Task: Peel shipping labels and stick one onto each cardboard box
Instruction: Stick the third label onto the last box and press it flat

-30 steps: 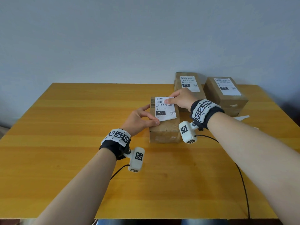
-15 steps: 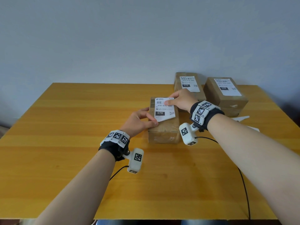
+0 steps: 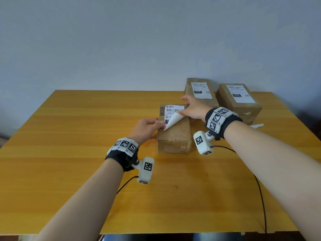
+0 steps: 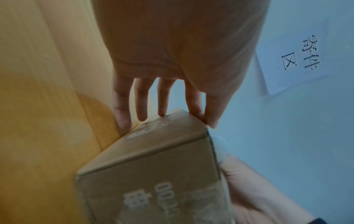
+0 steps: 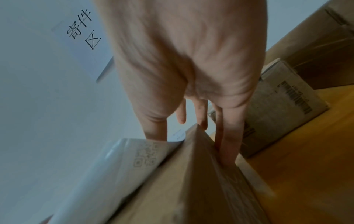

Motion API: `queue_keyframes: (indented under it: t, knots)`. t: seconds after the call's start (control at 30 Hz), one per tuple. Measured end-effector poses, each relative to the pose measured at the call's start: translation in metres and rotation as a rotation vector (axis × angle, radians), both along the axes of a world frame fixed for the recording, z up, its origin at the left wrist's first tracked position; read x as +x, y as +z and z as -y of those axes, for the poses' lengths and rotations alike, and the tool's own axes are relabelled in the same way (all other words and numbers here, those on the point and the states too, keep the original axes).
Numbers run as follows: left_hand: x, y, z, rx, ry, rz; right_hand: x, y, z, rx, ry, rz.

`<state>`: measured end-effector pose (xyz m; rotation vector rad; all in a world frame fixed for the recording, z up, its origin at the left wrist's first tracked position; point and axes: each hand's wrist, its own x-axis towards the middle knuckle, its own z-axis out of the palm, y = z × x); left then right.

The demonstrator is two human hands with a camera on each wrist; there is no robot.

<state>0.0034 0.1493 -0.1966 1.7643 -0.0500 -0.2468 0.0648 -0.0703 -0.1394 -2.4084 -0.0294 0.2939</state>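
The left hand point(image 3: 147, 128) pinches the label's point(image 3: 173, 113) near corner between thumb and forefinger, its other fingers straight against the left side of the near box point(image 3: 173, 136). Half a second ago that corner lay almost flat; now it is lifted and curled back, white underside up, across the label's lower half. The right hand point(image 3: 194, 108) has slid from the label's top edge to the box's far right corner, thumb on the label's right edge, fingers straight down the right side. The label's far half is stuck to the box top. Two labelled boxes point(image 3: 201, 92) point(image 3: 239, 101) sit behind the near box, unmoved, on the table point(image 3: 69, 153).
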Motion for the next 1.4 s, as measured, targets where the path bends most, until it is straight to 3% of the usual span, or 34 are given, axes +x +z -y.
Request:
queue_keyframes:
  t: [0.3,0.47,0.6,0.83,1.13,1.4]
  knots:
    - [0.001,0.018,0.005,-0.098,0.085,-0.382,-0.018,0.002,-0.001,0.118,-0.093,-0.185]
    - [-0.003,0.024,0.002,-0.305,0.168,-0.476,-0.024,0.005,-0.003,0.205,-0.060,-0.199]
    - [-0.008,0.026,-0.003,-0.257,0.147,-0.435,-0.031,0.011,-0.007,0.296,-0.024,-0.174]
    - [-0.016,0.045,-0.011,-0.184,0.209,-0.236,-0.043,0.028,-0.013,0.244,-0.009,-0.035]
    - [-0.030,0.063,-0.002,-0.172,0.329,-0.129,-0.056,0.064,-0.045,0.426,-0.242,0.347]
    - [-0.039,0.074,0.007,-0.215,0.371,-0.098,-0.069,0.071,-0.066,0.257,-0.368,0.427]
